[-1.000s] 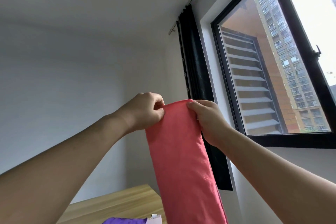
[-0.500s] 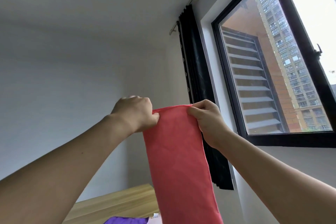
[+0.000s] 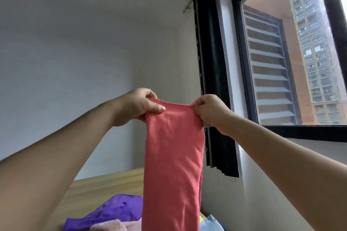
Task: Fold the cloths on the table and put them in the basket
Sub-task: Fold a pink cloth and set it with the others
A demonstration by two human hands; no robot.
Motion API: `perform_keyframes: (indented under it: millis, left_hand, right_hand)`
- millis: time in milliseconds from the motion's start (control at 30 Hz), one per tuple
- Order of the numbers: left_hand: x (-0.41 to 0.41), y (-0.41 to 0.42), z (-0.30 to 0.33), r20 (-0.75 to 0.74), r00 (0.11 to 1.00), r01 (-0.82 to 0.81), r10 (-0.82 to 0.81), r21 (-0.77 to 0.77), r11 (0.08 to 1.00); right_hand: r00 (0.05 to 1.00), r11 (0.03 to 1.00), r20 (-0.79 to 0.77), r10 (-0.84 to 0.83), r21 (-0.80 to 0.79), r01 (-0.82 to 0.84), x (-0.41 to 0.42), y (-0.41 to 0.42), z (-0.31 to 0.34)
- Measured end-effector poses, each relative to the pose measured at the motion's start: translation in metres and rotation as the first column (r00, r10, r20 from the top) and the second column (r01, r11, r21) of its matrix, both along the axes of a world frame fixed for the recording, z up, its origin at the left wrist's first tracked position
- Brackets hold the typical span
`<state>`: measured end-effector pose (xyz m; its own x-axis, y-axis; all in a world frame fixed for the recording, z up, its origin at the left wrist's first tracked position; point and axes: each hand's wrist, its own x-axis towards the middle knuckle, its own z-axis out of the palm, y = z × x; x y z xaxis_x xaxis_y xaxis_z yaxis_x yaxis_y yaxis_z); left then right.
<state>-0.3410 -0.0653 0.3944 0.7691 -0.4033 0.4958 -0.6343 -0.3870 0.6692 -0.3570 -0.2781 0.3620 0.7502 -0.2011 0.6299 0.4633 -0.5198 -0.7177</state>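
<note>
While hanging, red cloth [image 3: 173, 155] sits between fingers [image 3: 150, 108].

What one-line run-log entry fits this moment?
left hand: pinches red cloth top corner | right hand: pinches other corner | cloth: hanging above table | basket: unseen

Plain pale walls [image 3: 65, 80] meet at a far corner. On the right, a black-framed window [image 3: 242, 62] shows daylight and tall buildings [image 3: 315, 43], a dark curtain [image 3: 212, 62] bunched beside it. A wooden tabletop [image 3: 105, 185] lies below.
</note>
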Motion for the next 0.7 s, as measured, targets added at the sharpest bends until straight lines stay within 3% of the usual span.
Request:
perform_keyframes:
  millis: [100, 200, 333, 433, 533, 633, 700]
  left_hand:
    - [0.026, 0.016, -0.012, -0.204, 0.979, 0.046, -0.01, 0.17, 0.984]
    - [0.063, 0.025, -0.029, -0.248, 0.962, -0.031, 0.11, 0.3, 0.953]
    - [0.128, 0.025, -0.055, -0.229, 0.946, -0.169, 0.229, 0.255, 0.952]
    - [0.172, 0.02, -0.078, -0.175, 0.945, -0.254, 0.276, 0.136, 0.958]
    - [0.209, 0.018, -0.094, -0.018, 0.93, -0.367, 0.367, -0.03, 0.93]
    - [0.232, 0.023, -0.102, 0.262, 0.825, -0.502, 0.501, -0.07, 0.862]
    - [0.237, 0.027, -0.105, 0.348, 0.794, -0.501, 0.499, -0.09, 0.861]
  right_hand:
    - [0.995, 0.944, -0.008, -0.103, -0.316, 0.096, 0.025, 0.008, -0.01]
    - [0.99, 0.915, -0.078, -0.115, -0.397, 0.075, 0.055, 0.017, -0.022]
    - [0.968, 0.95, -0.234, -0.089, -0.313, 0.012, 0.113, 0.027, -0.037]
    - [0.95, 0.997, -0.311, 0.036, -0.059, -0.058, 0.162, 0.036, -0.052]
    - [0.968, 0.999, -0.247, 0.043, 0.028, -0.037, 0.202, 0.047, -0.066]
    - [0.996, 0.995, -0.086, 0.016, 0.095, -0.007, 0.224, 0.057, -0.073]
    - [0.999, 0.99, 0.005, 0.039, 0.137, -0.039, 0.232, 0.06, -0.079]
